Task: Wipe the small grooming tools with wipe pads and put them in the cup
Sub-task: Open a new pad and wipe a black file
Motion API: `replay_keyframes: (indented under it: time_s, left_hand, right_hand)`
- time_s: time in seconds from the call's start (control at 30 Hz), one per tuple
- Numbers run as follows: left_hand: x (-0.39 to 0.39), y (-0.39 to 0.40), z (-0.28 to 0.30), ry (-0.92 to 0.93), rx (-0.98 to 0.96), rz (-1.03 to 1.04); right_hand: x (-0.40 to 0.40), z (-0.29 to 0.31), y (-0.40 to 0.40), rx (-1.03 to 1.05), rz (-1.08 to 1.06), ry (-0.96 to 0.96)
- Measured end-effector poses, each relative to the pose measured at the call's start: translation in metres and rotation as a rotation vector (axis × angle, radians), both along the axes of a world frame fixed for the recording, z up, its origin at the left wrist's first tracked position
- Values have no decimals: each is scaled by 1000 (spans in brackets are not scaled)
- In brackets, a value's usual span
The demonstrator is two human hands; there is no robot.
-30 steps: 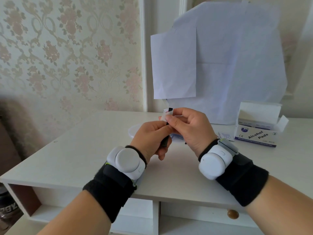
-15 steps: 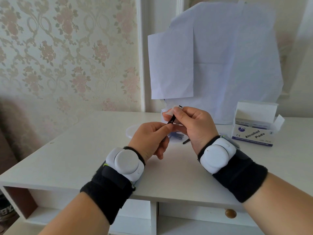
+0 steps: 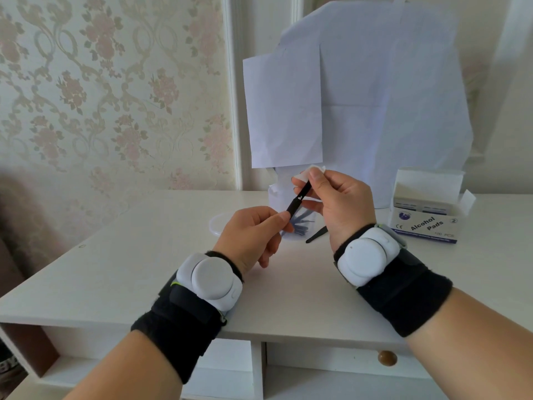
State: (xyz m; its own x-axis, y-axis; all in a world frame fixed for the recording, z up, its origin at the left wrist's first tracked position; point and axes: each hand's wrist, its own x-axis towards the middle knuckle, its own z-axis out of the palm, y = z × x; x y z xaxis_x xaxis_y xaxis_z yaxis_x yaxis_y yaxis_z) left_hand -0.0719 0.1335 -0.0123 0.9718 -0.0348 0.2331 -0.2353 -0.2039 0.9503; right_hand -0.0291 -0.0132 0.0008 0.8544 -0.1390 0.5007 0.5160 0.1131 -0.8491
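Head view showed my left hand [image 3: 253, 235] pinching the low end of a thin black tool [image 3: 298, 201]; my right hand [image 3: 334, 203] pinched the white wipe pad [image 3: 310, 172] around its top end; the tool was up in the air above the desk [image 3: 121, 272], slanting from low on the left to high on the right; the clear cup [image 3: 284, 194] stood right behind it, near the back edge of the desk, with more dark tools inside; my left hand was closer to the cup, I think, so it should drop the tool in; another black tool [image 3: 316, 235] lay on the desk just right of the cup; the pad box [image 3: 427, 217] sat by the back right corner.
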Motion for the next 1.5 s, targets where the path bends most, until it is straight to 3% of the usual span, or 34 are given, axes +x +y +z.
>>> replay_keyframes:
  time_s: [0.47,0.8,1.5]
  left_hand:
    - [0,1,-2,-98,115,59]
    - [0,2,-2,-123,96,40]
    - [-1,2,-1,-147,83,66]
  right_hand:
    - [3,-5,1,-116,79,21]
    - [5,-5,2,-266,-103,-19]
    - [-6,-4,7,-286,85,-63]
